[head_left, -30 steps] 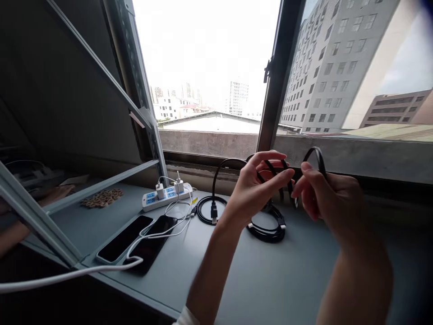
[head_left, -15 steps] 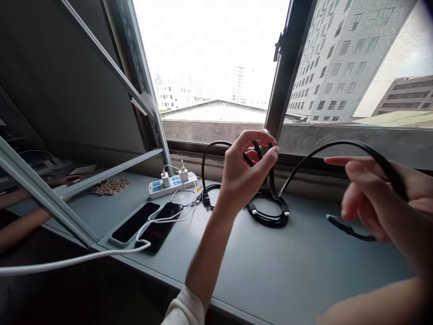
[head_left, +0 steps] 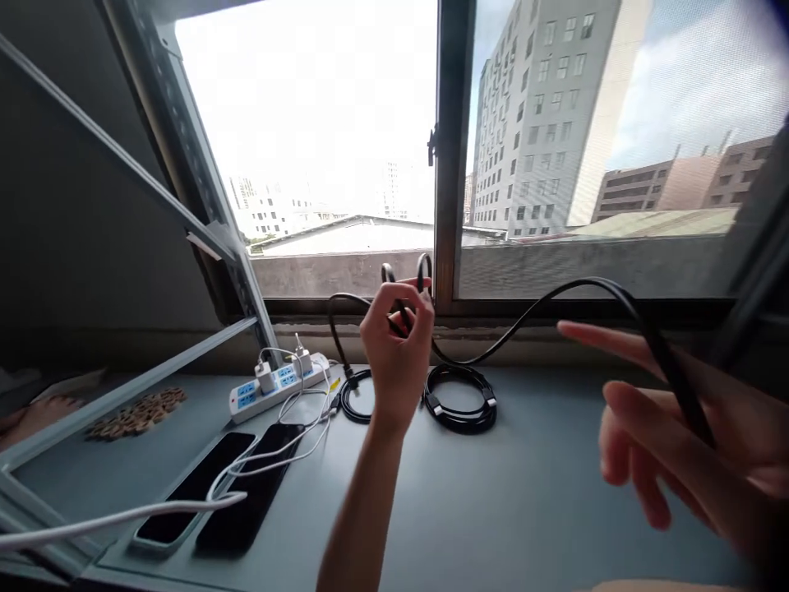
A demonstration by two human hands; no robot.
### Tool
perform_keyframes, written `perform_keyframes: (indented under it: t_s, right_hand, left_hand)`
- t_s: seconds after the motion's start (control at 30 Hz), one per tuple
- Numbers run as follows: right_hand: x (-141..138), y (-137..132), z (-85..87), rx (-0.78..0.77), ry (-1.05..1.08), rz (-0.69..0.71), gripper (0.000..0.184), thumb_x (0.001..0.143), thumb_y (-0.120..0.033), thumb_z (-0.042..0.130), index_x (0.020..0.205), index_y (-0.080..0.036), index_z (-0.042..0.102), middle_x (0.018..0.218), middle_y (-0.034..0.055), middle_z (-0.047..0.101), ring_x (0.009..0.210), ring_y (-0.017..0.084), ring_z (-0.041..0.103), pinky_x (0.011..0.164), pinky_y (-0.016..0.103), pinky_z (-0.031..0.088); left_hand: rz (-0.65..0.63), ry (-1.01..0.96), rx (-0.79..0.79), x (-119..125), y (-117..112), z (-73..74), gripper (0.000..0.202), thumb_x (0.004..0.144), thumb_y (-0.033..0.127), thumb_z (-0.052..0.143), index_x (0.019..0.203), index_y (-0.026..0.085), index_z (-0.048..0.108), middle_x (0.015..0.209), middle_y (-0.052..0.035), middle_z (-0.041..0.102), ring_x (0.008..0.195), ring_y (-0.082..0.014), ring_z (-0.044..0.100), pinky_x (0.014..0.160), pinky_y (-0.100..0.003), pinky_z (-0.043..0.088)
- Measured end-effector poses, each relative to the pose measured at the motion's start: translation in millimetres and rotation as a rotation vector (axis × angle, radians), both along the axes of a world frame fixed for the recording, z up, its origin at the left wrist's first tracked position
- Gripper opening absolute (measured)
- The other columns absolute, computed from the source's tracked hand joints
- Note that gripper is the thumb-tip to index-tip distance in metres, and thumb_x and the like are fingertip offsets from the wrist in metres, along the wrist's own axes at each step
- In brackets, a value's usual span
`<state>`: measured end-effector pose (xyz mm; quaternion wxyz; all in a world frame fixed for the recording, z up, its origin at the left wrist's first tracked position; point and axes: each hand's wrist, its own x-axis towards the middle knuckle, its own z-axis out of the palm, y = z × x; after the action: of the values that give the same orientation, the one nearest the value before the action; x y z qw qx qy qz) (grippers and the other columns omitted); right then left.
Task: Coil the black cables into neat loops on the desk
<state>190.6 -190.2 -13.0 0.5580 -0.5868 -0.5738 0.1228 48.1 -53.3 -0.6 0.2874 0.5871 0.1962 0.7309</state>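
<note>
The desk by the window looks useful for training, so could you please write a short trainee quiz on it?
1. Which hand holds bunched loops of the black cable: A) left hand or B) right hand?
2. True or false: two white plugs stand in the power strip.
3. Fill in: two ___ lie side by side on the desk.

Key: 1. A; 2. True; 3. phones.

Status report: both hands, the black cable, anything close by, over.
Left hand gripping looped black cable. Cable also running across right hand. Two coiled cables nearby on tabletop.
</note>
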Motion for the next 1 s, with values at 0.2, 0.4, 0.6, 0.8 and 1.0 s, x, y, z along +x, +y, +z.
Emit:
perform_keyframes:
  t_s: [0.2, 0.4, 0.6, 0.8, 1.0]
  right_hand:
    - [11, -4, -3.2, -0.07, 0.167, 0.247, 0.057, 0.086, -0.068, 0.049, 0.124, -0.026, 0.057, 0.05, 0.0018, 0.051, 0.032, 0.017, 0.045, 0.029, 0.025, 0.039]
    - [22, 17, -2.6, -0.003, 0.166, 0.474, 0.056, 0.089, -0.058, 0.054, 0.135, -0.027, 0.046, 0.056, 0.0005, 0.052, 0.035, 0.014, 0.048, 0.034, 0.022, 0.043]
    - [25, 54, 1.3, 0.084, 0.112, 0.483, 0.051, 0.092, -0.047, 0.052, 0.136, -0.025, 0.042, 0.077, 0.0026, 0.056, 0.038, 0.009, 0.048, 0.027, 0.013, 0.028]
    - [31, 98, -1.7, 0.126, 0.094, 0.303, 0.041, 0.092, -0.046, 0.051, 0.105, -0.008, 0.061, 0.068, 0.0034, 0.056, 0.04, 0.007, 0.048, 0.032, 0.011, 0.03]
    - [22, 104, 1.9, 0.067, 0.372, 0.546, 0.053, 0.093, -0.05, 0.047, 0.128, -0.011, 0.041, 0.056, -0.0023, 0.051, 0.034, 0.01, 0.045, 0.027, 0.009, 0.02]
  left_hand:
    - [0.085, -0.19, 0.153, -2, -2, 4.9, 0.024, 0.078, 0.016, 0.061, 0.062, 0.016, 0.043, 0.091, -0.0009, 0.068, 0.037, -0.0003, 0.036, 0.031, -0.018, 0.022]
    - [0.175, -0.263, 0.278, -4, -1, 6.8, 0.026, 0.078, 0.014, 0.063, 0.061, 0.016, 0.044, 0.091, -0.0037, 0.069, 0.035, -0.0007, 0.038, 0.03, -0.018, 0.024]
    - [0.024, -0.016, 0.091, -11, 3, 5.8, 0.021, 0.077, 0.022, 0.066, 0.073, 0.018, 0.046, 0.077, -0.0001, 0.066, 0.03, -0.0019, 0.041, 0.027, -0.016, 0.028]
    - [0.041, -0.021, 0.035, -13, 3, 6.1, 0.02, 0.077, 0.028, 0.066, 0.087, 0.02, 0.05, 0.064, 0.0046, 0.06, 0.028, -0.0043, 0.041, 0.027, -0.017, 0.028]
    - [0.106, 0.028, 0.058, -15, 0, 7.0, 0.025, 0.084, 0.036, 0.058, 0.103, 0.022, 0.048, 0.053, 0.0074, 0.057, 0.026, -0.006, 0.041, 0.029, -0.017, 0.03]
